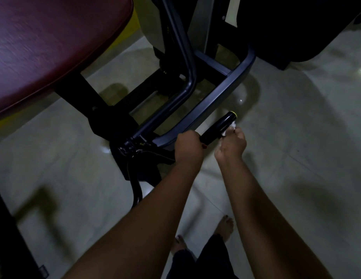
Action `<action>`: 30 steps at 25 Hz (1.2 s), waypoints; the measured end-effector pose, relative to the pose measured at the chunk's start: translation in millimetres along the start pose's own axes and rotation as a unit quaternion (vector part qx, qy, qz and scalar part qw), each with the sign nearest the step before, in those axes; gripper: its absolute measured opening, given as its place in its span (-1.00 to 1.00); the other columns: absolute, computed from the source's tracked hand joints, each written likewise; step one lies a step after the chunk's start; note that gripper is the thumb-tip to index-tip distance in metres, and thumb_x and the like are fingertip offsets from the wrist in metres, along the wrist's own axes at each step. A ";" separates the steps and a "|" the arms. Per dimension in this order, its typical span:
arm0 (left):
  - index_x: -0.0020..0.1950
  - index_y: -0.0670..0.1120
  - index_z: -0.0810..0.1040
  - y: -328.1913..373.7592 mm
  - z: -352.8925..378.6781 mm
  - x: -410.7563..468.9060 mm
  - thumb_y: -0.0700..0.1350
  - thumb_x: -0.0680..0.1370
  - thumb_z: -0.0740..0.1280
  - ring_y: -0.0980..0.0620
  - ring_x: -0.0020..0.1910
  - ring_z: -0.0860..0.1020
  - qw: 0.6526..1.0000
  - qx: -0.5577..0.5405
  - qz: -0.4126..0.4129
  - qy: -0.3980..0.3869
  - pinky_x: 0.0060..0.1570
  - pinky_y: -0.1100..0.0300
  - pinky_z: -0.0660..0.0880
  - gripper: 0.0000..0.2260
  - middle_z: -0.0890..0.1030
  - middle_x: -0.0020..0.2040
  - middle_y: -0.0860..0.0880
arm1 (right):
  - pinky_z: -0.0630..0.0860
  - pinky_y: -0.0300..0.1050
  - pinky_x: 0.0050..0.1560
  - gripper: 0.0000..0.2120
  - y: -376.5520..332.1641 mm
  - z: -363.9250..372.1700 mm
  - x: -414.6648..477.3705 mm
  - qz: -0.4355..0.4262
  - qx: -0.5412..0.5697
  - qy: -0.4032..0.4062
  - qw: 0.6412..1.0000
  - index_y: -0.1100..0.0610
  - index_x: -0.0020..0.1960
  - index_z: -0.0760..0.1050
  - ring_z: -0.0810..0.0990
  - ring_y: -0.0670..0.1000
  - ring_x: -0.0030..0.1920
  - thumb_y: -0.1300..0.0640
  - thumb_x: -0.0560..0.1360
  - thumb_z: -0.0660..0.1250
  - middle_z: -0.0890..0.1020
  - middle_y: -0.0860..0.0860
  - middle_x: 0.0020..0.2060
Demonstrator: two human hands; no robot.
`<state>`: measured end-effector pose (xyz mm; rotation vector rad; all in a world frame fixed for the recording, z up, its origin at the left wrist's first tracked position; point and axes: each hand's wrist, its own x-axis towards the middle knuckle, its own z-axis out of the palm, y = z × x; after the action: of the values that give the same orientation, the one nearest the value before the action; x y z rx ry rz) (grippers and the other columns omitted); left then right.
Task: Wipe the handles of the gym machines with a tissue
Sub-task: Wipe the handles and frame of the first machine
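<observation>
White tissue (233,125) in curled right hand (233,144)

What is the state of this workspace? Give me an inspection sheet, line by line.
Surface: pale tiled floor, glossy, partly in shadow.
Job's things: black handle with a yellow-rimmed end; white tissue held against it near that end.
Clutter: nothing seen.
Grippers: left hand grips the handle's lower end; right hand pinches the tissue.
Cables: nothing seen.
Surroundings: maroon seat pad, dark machine frame, person's bare feet.
</observation>
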<state>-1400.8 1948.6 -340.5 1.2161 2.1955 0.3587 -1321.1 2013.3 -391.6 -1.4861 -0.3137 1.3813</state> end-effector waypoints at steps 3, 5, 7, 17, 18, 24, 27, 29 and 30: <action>-0.01 -0.27 0.65 -0.4 1.9 -3.3 -0.31 0.54 0.31 -0.10 -0.05 0.63 1.000 -0.014 0.003 0.020 -0.23 0.21 0.41 -0.87 0.66 -0.06 -0.22 | 0.53 -0.21 -0.15 -0.72 8.9 -2.8 -18.2 0.107 0.067 -0.075 0.989 0.16 0.08 0.48 0.52 -0.01 -0.17 0.37 0.62 0.03 0.57 0.08 -0.14; -0.03 -0.27 0.65 -0.3 -0.4 -5.6 -0.28 0.53 0.34 -0.09 -0.07 0.63 0.999 -0.020 -0.004 0.028 -0.27 0.28 0.35 -0.89 0.67 -0.08 -0.21 | 0.54 -0.19 -0.24 -0.59 16.7 -12.2 -34.9 0.158 0.010 -0.126 0.979 0.15 0.18 0.49 0.55 0.02 -0.20 0.47 0.54 0.02 0.61 0.12 -0.09; -0.02 -0.27 0.66 0.2 -3.8 -4.1 -0.26 0.50 0.39 -0.10 -0.08 0.64 0.999 -0.039 -0.011 0.033 -0.28 0.27 0.36 -0.88 0.67 -0.10 -0.22 | 0.53 -0.17 -0.20 -0.52 13.3 -14.3 -30.3 0.186 0.016 -0.149 0.971 0.17 0.29 0.46 0.57 0.03 -0.19 0.50 0.52 0.00 0.61 0.15 -0.01; 0.17 -0.21 0.63 5.9 -13.4 9.4 -0.22 0.52 0.40 -0.11 0.05 0.62 0.999 0.017 -0.007 -0.031 0.01 0.13 0.54 -0.77 0.65 0.07 -0.21 | 0.54 -0.28 -0.11 -0.70 19.8 -24.9 -30.5 0.077 0.095 -0.048 0.991 0.28 0.27 0.50 0.60 -0.10 -0.14 0.30 0.54 0.33 0.63 0.01 -0.10; 0.21 -0.19 0.61 7.0 -13.9 9.7 -0.23 0.53 0.38 -0.10 0.09 0.60 0.999 0.032 0.006 -0.035 0.03 0.15 0.53 -0.74 0.64 0.11 -0.20 | 0.58 -0.24 -0.08 -0.73 18.9 -26.4 -28.2 0.054 0.097 -0.038 0.993 0.30 0.21 0.52 0.62 -0.07 -0.11 0.33 0.51 0.35 0.64 0.03 -0.10; 0.32 -0.16 0.54 11.0 -16.2 14.6 -0.21 0.57 0.34 -0.12 0.17 0.56 0.992 0.092 0.031 -0.075 0.06 0.14 0.48 -0.69 0.60 0.20 -0.19 | 0.56 -0.05 0.15 -0.82 -7.6 -15.5 5.3 -0.078 0.066 -0.055 0.993 0.20 0.02 0.61 0.63 0.07 0.05 0.37 0.44 0.42 0.67 0.13 0.00; 0.27 -0.17 0.56 14.0 -17.4 14.2 -0.20 0.57 0.33 -0.14 0.14 0.57 0.991 0.108 0.025 -0.078 -0.02 0.14 0.47 -0.73 0.61 0.16 -0.20 | 0.57 -0.05 0.12 -0.80 4.2 -32.5 -14.8 -0.138 -0.061 -0.134 0.980 0.12 -0.02 0.62 0.65 0.06 0.04 0.34 0.42 0.46 0.68 0.08 -0.03; 0.25 -0.18 0.56 15.0 -18.7 13.6 -0.20 0.58 0.31 -0.16 0.14 0.56 0.988 0.125 0.031 -0.087 -0.02 0.13 0.45 -0.75 0.60 0.15 -0.21 | 0.57 -0.09 0.11 -0.82 3.0 -38.8 -9.0 -0.197 -0.157 -0.158 0.955 0.09 -0.01 0.62 0.66 0.03 0.01 0.27 0.42 0.47 0.68 0.04 -0.04; 0.24 -0.21 0.55 15.8 -20.0 13.5 -0.20 0.59 0.30 -0.17 0.15 0.55 0.986 0.132 0.036 -0.092 0.02 0.10 0.46 -0.76 0.59 0.16 -0.23 | 0.57 -0.10 0.11 -0.83 -3.5 -36.7 -0.4 -0.235 -0.206 -0.142 0.939 0.01 -0.02 0.63 0.66 0.00 0.00 0.19 0.42 0.48 0.67 -0.03 -0.06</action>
<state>-1407.8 1969.5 -321.9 1.4116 2.0896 -0.0183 -1288.6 1996.5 -395.9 -1.4082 -1.1252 1.1734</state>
